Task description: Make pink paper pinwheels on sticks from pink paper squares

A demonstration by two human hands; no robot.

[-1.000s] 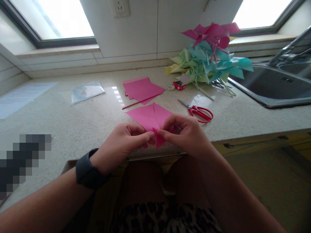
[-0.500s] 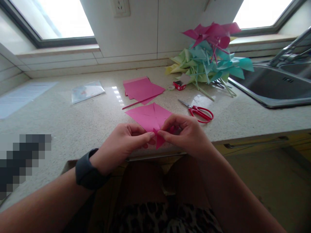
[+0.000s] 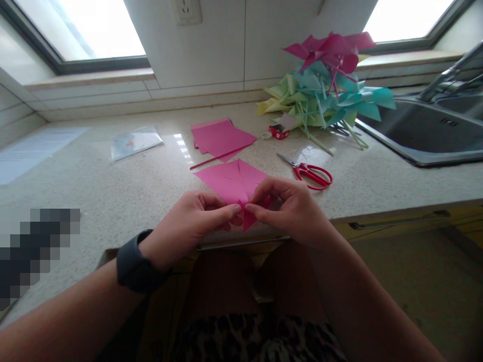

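— Now, where's the pink paper square?
— At the counter's front edge, its near corner pinched by both hands.
— Left hand?
— Fingertips closed on that corner; right hand grips it too, fingers touching.
— Nearby?
— Red scissors just right, pink sheets behind, pinwheel pile by the sink.

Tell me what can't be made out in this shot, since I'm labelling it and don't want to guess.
- Head view: near corner of the pink paper square, covered by the left hand and right hand.
- Sink and faucet: cut off by the right edge.
- Printed sheet: text too small.
- Lower left: pixelated patch.
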